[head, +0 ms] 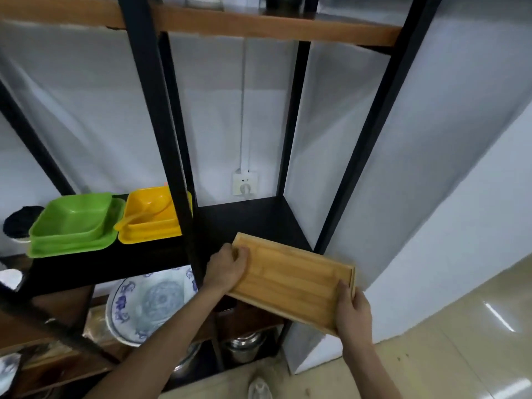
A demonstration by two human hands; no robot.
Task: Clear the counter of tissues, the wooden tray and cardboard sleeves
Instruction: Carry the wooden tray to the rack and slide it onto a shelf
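Two hands at work: both hold one rectangular bamboo-coloured wooden tray (290, 280) in front of a shelf unit.
Shelf unit: tall black metal frame (161, 116) with an orange-brown wooden board (259, 27) across the top and a black shelf (247, 220) at mid height — its right part bare.
Wall: white, hung with pale sheeting, with a white socket (244, 184) just above the black shelf.
Floor: glossy beige tiles (460, 341) at the lower right.
Wooden tray: tilted, its far corner over the front edge of the black shelf; whether it touches the shelf cannot be told.
Blue-and-white patterned plate (146, 306): leaning on the level below the black shelf.
Green square plastic bowl (73, 218): on the left part of the black shelf, sitting on a green tray.
Yellow square plastic dish (149, 216): just beside the green one, partly behind a black post.
Metal pots (244, 345): low down, under the tray.
Left hand (227, 269): fingers curled round the tray's left end.
Right hand (352, 309): grips the near right corner — thumb on top.
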